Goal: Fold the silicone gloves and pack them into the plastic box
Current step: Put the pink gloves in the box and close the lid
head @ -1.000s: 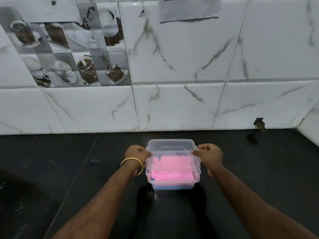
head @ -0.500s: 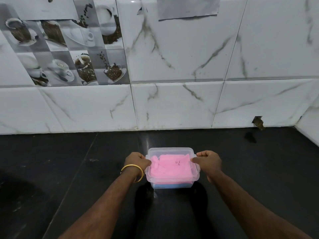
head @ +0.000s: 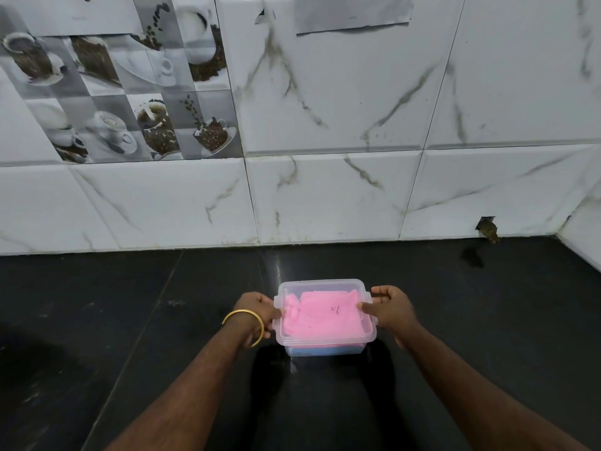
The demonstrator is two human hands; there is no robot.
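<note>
We have the plastic box (head: 325,315) near the middle of the black tabletop (head: 130,320), its clear lid (head: 325,289) on, pink gloves (head: 320,319) folded over a blue layer inside. Our left hand (head: 257,309) and right hand (head: 392,307) clasp its two short sides. We should press evenly on both side clips until the lid seats flat.

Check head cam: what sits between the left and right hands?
In the head view, only the lidded plastic box with pink gloves sits between left hand and right hand.
</note>
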